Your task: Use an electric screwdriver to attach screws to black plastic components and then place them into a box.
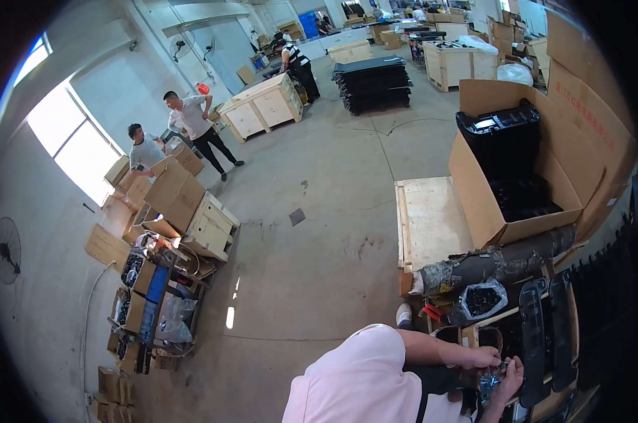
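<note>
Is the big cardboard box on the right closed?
No, the cardboard box stands with its flaps up, and black parts show stacked inside it.

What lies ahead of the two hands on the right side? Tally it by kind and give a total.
long black panels: 2
clear bag of small black parts: 1
dark wrapped roll: 1
open cardboard box: 1
wooden pallet: 1
Total: 6

Grey concrete floor (319, 211), bright window (72, 141)
</note>
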Available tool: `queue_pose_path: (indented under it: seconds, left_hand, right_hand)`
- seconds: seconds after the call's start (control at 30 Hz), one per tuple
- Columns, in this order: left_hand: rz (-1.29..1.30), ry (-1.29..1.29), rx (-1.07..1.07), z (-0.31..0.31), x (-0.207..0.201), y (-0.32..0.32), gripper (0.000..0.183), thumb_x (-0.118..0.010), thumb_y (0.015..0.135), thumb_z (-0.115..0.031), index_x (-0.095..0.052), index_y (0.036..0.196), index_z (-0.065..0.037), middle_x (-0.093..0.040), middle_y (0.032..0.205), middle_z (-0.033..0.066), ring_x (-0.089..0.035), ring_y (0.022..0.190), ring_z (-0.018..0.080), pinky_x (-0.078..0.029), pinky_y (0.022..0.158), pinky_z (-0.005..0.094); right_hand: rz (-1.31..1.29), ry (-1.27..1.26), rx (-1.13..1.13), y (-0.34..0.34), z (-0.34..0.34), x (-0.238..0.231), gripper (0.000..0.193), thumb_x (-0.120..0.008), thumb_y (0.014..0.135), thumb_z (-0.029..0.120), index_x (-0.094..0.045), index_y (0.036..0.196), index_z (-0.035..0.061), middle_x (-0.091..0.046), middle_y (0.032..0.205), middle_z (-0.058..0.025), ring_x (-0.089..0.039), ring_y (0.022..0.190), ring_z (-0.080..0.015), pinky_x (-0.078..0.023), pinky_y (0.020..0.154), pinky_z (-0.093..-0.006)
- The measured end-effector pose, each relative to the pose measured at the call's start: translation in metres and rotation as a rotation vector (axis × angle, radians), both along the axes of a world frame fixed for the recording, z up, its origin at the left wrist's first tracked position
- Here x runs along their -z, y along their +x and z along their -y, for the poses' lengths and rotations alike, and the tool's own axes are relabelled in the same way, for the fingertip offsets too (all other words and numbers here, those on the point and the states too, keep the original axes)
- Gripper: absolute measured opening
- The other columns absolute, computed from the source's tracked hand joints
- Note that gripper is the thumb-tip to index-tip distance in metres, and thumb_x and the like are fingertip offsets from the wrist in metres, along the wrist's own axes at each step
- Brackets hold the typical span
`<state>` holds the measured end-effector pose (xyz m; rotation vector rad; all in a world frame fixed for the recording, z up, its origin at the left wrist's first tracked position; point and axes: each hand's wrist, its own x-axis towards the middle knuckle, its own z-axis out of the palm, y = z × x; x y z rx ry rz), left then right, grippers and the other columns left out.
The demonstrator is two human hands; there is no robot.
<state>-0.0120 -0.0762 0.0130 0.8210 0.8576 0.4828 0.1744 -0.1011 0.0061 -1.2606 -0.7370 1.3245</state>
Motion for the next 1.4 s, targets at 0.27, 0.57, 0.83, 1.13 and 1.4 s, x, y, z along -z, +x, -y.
queue_pose_path:
  seconds: [0.27, 0.57, 0.83, 1.13, 1.4]
  left_hand:
    - [0.222, -0.295, -0.164, 0.018, -0.006, -0.033, 0.019, -0.055, 0.107, -0.024, -0.057, 0.120, -0.010, -0.062, 0.084, 0.0022, -0.060, 0.062, 0.0143, -0.052, 0.051, 0.0310]
    - [-0.045, 0.022, -0.149, 0.062, -0.006, -0.094, 0.019, -0.060, 0.105, -0.023, -0.058, 0.116, -0.008, -0.063, 0.085, 0.0004, -0.057, 0.063, 0.0087, -0.044, 0.048, 0.0249]
    - [-0.101, 0.284, -0.147, 0.063, -0.023, -0.122, 0.018, -0.062, 0.099, -0.014, -0.059, 0.115, -0.005, -0.063, 0.086, 0.0020, -0.059, 0.070, 0.0093, -0.047, 0.056, 0.0271]
    - [-0.165, 0.343, -0.125, 0.045, -0.011, -0.178, 0.030, -0.064, 0.097, -0.015, -0.059, 0.124, -0.003, -0.063, 0.088, 0.0031, -0.059, 0.073, 0.0110, -0.050, 0.062, 0.0300]
    - [-0.162, 0.421, -0.116, 0.027, -0.004, -0.237, 0.029, -0.063, 0.097, -0.015, -0.060, 0.123, -0.004, -0.064, 0.090, 0.0042, -0.062, 0.078, 0.0126, -0.052, 0.067, 0.0308]
  right_hand:
    - [0.117, -0.130, -0.146, -0.028, 0.014, -0.010, 0.026, -0.063, 0.106, 0.030, -0.060, 0.088, 0.0122, -0.057, 0.064, 0.0042, -0.044, 0.047, -0.0029, -0.027, 0.040, -0.0201]
    - [-0.013, -0.181, -0.459, -0.062, 0.009, -0.013, 0.011, -0.063, 0.105, 0.020, -0.062, 0.100, 0.0103, -0.058, 0.073, 0.0027, -0.049, 0.055, -0.0043, -0.037, 0.045, -0.0186]
    - [0.098, -0.147, -0.586, -0.095, 0.011, -0.037, 0.008, -0.060, 0.099, 0.005, -0.064, 0.106, 0.0059, -0.063, 0.079, 0.0004, -0.051, 0.060, -0.0040, -0.038, 0.048, -0.0176]
    - [0.206, -0.111, -0.494, -0.147, 0.004, -0.042, 0.006, -0.061, 0.097, 0.005, -0.064, 0.102, 0.0039, -0.060, 0.075, 0.0020, -0.047, 0.057, -0.0028, -0.032, 0.049, -0.0196]
    - [0.282, -0.118, -0.512, -0.200, -0.011, -0.034, 0.009, -0.060, 0.096, 0.004, -0.065, 0.103, 0.0047, -0.057, 0.069, 0.0039, -0.044, 0.052, -0.0022, -0.030, 0.046, -0.0192]
